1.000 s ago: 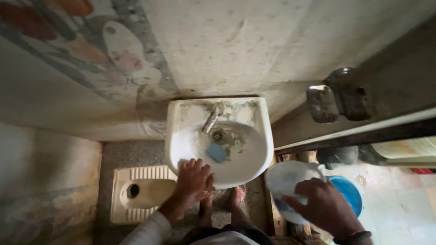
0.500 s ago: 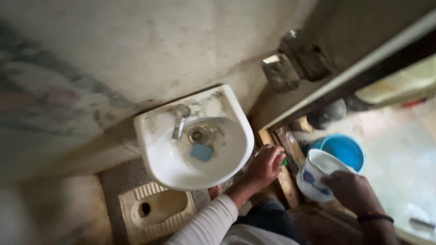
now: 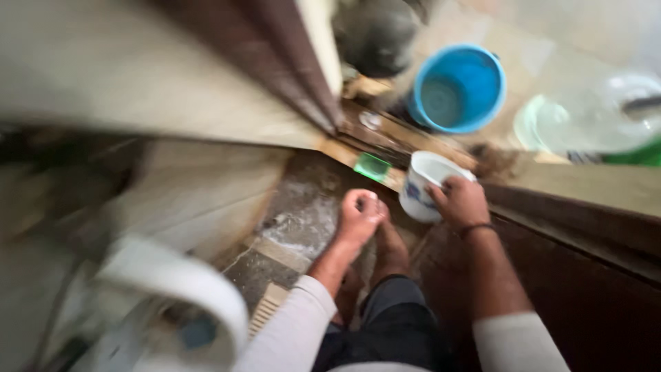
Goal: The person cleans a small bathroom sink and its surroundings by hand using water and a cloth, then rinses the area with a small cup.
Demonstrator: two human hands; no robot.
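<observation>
Mug (image 3: pixel 425 184): white, rounded, with a blue patch on its side, mouth tilted up and toward the doorway; held low over the wooden threshold, just right of a green sponge (image 3: pixel 372 166). Right hand (image 3: pixel 460 201): grip closed on the mug's near wall, fingers over the rim, a dark band at the wrist, pale sleeve lower down. Left hand (image 3: pixel 359 216): curled into a loose fist above the wet, speckled floor (image 3: pixel 303 213), holding nothing that can be made out; white ribbed sleeve. Sponge: flat, square, lying on the threshold board. Bucket (image 3: pixel 460 87): round blue plastic, open-topped, well beyond the mug on the pale outer floor. Basin (image 3: pixel 585 120): clear or whitish, round, right of the bucket, blurred and cut by the frame edge. Sink (image 3: pixel 175 289): white ceramic rim at lower left, heavily smeared by motion. Door (image 3: pixel 289 62): dark wood edge, blurred. Bare feet under the left hand, partly hidden.
</observation>
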